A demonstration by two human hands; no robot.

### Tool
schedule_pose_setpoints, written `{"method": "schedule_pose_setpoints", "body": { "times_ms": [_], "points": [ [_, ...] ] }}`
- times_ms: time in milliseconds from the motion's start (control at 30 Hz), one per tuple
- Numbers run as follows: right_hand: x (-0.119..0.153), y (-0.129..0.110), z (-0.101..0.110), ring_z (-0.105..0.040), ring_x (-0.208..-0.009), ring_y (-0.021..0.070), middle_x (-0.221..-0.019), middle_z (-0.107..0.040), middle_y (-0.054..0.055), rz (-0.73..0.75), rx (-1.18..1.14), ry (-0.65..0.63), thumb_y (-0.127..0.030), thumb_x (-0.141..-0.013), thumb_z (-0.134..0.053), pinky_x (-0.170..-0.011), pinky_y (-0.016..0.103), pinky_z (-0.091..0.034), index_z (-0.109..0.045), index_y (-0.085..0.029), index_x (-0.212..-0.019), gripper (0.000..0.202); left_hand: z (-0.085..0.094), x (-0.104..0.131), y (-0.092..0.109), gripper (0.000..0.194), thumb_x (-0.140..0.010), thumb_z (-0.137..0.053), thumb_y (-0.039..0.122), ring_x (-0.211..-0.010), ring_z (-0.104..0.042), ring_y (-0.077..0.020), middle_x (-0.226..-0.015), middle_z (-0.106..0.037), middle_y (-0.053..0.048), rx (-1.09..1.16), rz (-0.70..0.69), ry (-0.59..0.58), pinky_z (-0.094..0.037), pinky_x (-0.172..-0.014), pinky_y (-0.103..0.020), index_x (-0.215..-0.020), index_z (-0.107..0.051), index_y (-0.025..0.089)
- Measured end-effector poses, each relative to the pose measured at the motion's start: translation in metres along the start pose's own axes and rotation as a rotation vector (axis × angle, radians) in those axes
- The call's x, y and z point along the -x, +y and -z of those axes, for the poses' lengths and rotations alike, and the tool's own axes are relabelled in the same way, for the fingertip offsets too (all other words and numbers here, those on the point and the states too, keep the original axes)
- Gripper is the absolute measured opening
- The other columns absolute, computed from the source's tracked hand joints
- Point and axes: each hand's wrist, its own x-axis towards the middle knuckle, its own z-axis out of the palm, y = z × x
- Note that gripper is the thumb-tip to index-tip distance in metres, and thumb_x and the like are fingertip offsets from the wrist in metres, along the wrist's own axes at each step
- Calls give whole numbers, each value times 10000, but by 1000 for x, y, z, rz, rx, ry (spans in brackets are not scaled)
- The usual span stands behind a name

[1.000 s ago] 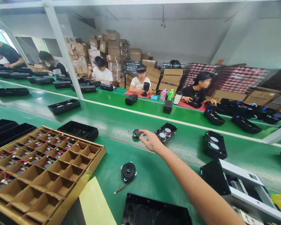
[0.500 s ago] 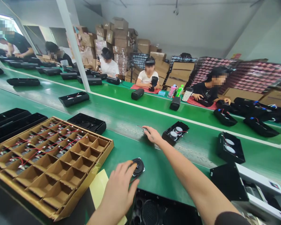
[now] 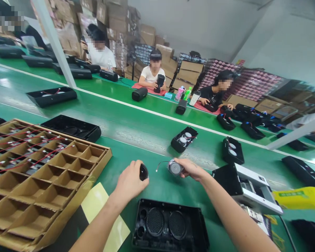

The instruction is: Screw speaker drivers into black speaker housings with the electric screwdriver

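Note:
Gripped in my left hand is a small round black speaker driver, its dark cone side turned to the right. My right hand is closed on another speaker driver, grey magnet side showing, with a thin wire and white plug hanging off its left side. Both drivers are held above the green bench. Below them, nearest to me, lies a black speaker housing, its inside facing up, with two round mesh grilles and two small round holes at its left.
A cardboard divider box with wired drivers in some cells stands left, beside yellow paper. Beyond, the green conveyor carries several black housings, one with two drivers. A white-and-black device stands right. Co-workers sit across.
My left hand has lifted the driver off the bench. My right hand has drawn back toward me and now shows a driver in it. The view has shifted, bringing the near housing fully into sight.

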Motion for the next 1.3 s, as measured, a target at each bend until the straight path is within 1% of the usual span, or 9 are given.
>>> {"method": "schedule_pose_setpoints", "body": {
  "times_ms": [133, 333, 500, 633, 767, 900, 1033, 1133, 1300],
  "points": [
    [5, 26, -6, -654, -702, 123, -932, -690, 28, -43, 112, 89, -460, -1062, -603, -640, 272, -588, -667, -135, -1145, 342, 0, 2, -14, 471, -860, -672, 456, -838, -750, -203, -1174, -673, -77, 320, -40, 75, -612, -805, -396, -1218, -451, 245],
    [13, 39, -5, -698, -1007, 211, -1160, -703, 79, 19, 394, 282, -406, -1044, -640, -905, 420, -608, -678, -152, -1196, 298, -31, 14, -44, 524, -869, -631, 449, -1021, -772, -224, -1263, -588, -96, 490, -68, 211, -633, -896, -414, -1220, -281, 278],
    [34, 32, -3, -670, -1112, 291, -1311, -642, 157, 98, 590, 378, -324, -1083, -491, -1017, 506, -509, -650, -182, -1359, 349, -24, 36, -70, 603, -866, -665, 400, -1191, -657, -318, -1278, -536, -123, 277, -65, 238, -577, -989, -543, -1366, -362, 252],
    [47, 27, -14, -694, -1035, 287, -1333, -653, 139, 197, 629, 305, -464, -1030, -563, -937, 437, -523, -625, -242, -1437, 468, -6, 56, -79, 532, -880, -660, 342, -1303, -522, -386, -1312, -549, -119, 57, -115, 171, -443, -1112, -642, -1399, -562, 277],
    [48, 27, -28, -692, -1045, 326, -1319, -657, 160, 221, 619, 300, -414, -968, -644, -926, 451, -520, -644, -207, -1422, 500, 5, 70, -85, 702, -860, -688, 360, -1330, -540, -394, -1420, -569, -128, -87, -177, 56, -498, -1072, -595, -1534, -502, 290],
    [46, 26, -27, -681, -1061, 329, -1252, -694, 169, 251, 526, 329, -361, -937, -677, -973, 478, -514, -698, -164, -1337, 447, 17, 62, -89, 489, -989, -499, 369, -1255, -627, -354, -1398, -651, -120, -240, -233, -8, -569, -992, -528, -1458, -590, 265],
    [63, 20, -18, -706, -959, 250, -1240, -733, 133, 266, 320, 375, -411, -960, -657, -936, 439, -560, -689, -177, -1316, 427, 34, 48, -81, 376, -943, -569, 378, -1130, -706, -315, -1289, -721, -78, -235, -254, -21, -629, -854, -429, -1285, -685, 276],
    [89, 11, -20, -716, -822, 199, -1163, -764, 99, 265, 154, 361, -527, -998, -593, -746, 359, -605, -656, -210, -1345, 475, 43, 47, -57, 400, -939, -619, 471, -904, -765, -247, -1283, -719, -79, -82, -162, 52, -652, -706, -351, -1280, -671, 269],
    [126, -6, -43, -613, -597, 129, -938, -747, 52, 330, -178, 338, -537, -977, -628, -555, 275, -555, -641, -213, -1368, 508, 35, 59, 3, 422, -905, -710, 468, -1000, -781, -240, -1298, -712, -70, 328, -139, 13, -689, -861, -363, -1279, -692, 275]
  ]
}}
